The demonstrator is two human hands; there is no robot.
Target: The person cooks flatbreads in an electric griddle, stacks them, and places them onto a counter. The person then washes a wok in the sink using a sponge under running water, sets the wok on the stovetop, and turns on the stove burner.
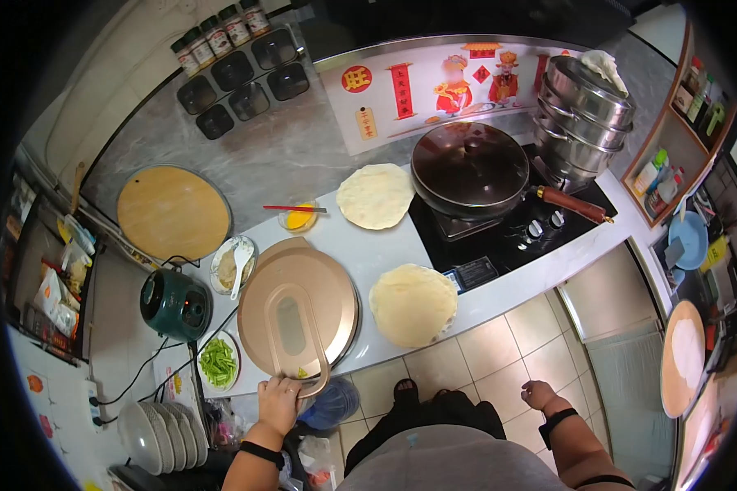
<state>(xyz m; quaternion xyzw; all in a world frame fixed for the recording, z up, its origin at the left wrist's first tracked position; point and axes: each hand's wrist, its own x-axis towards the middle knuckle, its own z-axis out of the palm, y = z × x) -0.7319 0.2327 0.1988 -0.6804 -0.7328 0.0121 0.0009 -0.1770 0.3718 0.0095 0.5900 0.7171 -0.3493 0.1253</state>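
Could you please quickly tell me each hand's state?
Left hand: closed on the handle of the round tan lid.
Right hand: loosely open, holding nothing visible.

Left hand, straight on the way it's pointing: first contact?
The beige handle the left hand already grips; past that, probably the round lid, though its height relative to the hand is unclear.

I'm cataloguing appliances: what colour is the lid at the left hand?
The lid is pinkish gold; head view.

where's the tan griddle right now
In the head view, the tan griddle sits on the white counter left of centre, between the chopped greens and the nearer round dough, with the left hand at its handle.
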